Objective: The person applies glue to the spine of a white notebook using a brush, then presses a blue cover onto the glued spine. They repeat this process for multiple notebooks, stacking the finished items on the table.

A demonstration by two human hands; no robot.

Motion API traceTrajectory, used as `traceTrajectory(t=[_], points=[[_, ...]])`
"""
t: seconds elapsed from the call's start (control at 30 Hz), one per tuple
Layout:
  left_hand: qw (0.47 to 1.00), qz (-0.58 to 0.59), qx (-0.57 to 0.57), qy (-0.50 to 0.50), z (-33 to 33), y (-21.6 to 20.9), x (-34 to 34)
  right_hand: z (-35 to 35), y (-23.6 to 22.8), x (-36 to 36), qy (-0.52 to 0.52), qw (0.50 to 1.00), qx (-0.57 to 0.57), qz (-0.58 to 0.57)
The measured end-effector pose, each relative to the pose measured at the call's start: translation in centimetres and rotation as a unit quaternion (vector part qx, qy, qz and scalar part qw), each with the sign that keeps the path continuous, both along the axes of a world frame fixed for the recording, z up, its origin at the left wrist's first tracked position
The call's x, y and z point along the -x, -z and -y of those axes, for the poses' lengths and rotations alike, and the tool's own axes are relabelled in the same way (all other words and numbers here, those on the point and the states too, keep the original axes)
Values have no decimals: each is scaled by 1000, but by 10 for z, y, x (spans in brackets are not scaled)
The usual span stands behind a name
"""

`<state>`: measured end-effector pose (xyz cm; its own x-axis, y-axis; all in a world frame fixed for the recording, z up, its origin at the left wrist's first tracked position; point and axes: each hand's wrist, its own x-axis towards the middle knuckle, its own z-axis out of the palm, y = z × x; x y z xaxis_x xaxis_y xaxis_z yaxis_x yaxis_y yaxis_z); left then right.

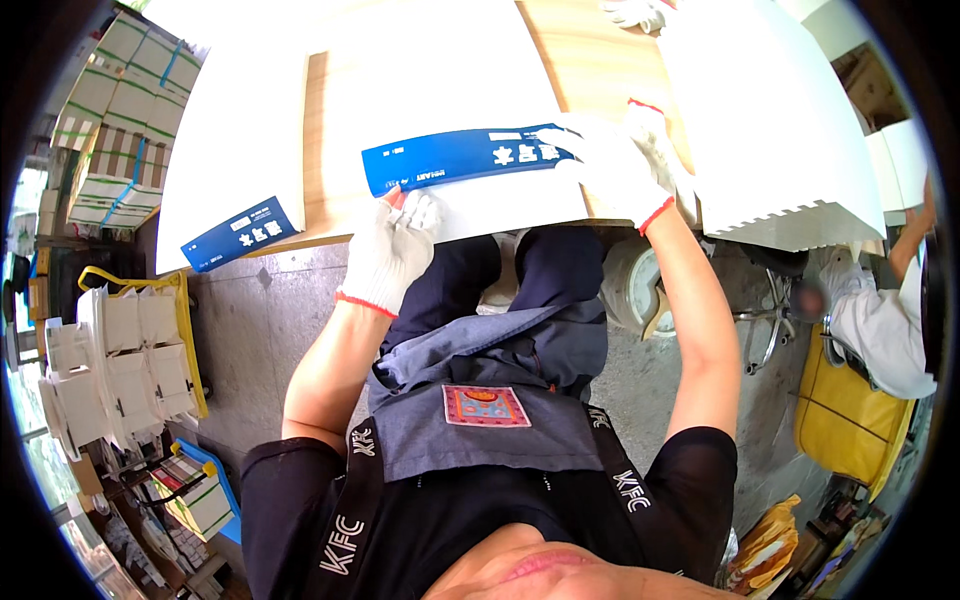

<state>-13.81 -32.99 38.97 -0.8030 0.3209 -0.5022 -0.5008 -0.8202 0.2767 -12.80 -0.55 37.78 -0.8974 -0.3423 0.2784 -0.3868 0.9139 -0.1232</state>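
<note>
A long blue paper strip with white print (470, 160) stretches crosswise over white paper (430, 70) at the table's near edge. My left hand (393, 245), in a white knit glove with a red cuff, is closed at the strip's lower left corner, thumb against its edge and fingers curled. At the strip's other end is my right hand (615, 170), gloved the same way, its fingers gripping the end; bright glare blurs their outline. Just beyond the right wrist, a white glove-like piece with red edging (660, 140) lies on the wood.
A second blue strip (240, 235) lies on white paper to the left. A tall white paper stack (790, 130) stands at right, with another white glove (637, 12) at the far edge. Bundled stacks (120, 170) and a loaded cart (130, 360) are left. Another person (880, 310) is at far right.
</note>
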Motion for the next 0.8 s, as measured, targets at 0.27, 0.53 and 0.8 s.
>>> traceTrajectory(t=[0.27, 0.53, 0.8], points=[[976, -43, 213, -9, -20, 9, 53, -61, 48, 92, -65, 891, 445, 59], [985, -29, 171, 9, 18, -35, 43, -49, 60, 181, 70, 280, 859, 423], [929, -206, 298, -68, 113, -38, 9, 108, -18, 90, 49, 692, 696, 185]])
